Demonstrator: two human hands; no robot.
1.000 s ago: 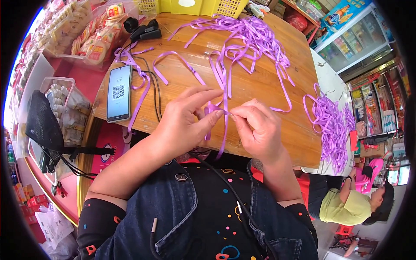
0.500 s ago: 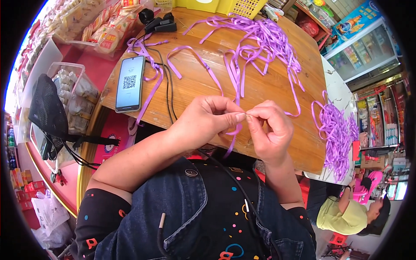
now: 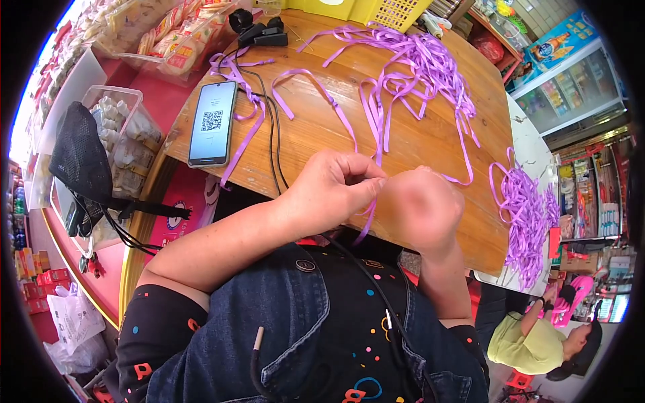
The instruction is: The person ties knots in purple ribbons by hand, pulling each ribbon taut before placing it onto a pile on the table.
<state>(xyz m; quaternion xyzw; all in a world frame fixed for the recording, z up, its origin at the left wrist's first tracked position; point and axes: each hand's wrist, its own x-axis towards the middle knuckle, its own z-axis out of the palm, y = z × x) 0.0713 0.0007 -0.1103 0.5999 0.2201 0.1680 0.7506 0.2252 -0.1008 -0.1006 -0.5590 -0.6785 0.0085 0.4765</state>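
My left hand [image 3: 329, 191] and my right hand [image 3: 420, 211] meet at the near edge of a wooden table [image 3: 430, 161], fingertips pinched together on one purple ribbon strip [image 3: 378, 144]. The strip runs up from my fingers toward a loose tangle of purple ribbons [image 3: 416, 64] at the table's far middle, and its tail hangs below my hands. What the fingertips do with the strip is hidden by my hands.
A smartphone [image 3: 213, 123] lies face up at the table's left, with black cables [image 3: 272, 134] beside it. A second heap of purple ribbons [image 3: 527, 215] lies at the right edge. Yellow basket [image 3: 366, 10] at the back. Snack packets [image 3: 175, 43] left. A seated person [image 3: 537, 342] lower right.
My hands have drawn closer together on the strip. The view has shifted, so the table sits a little lower and more to the right in the picture.
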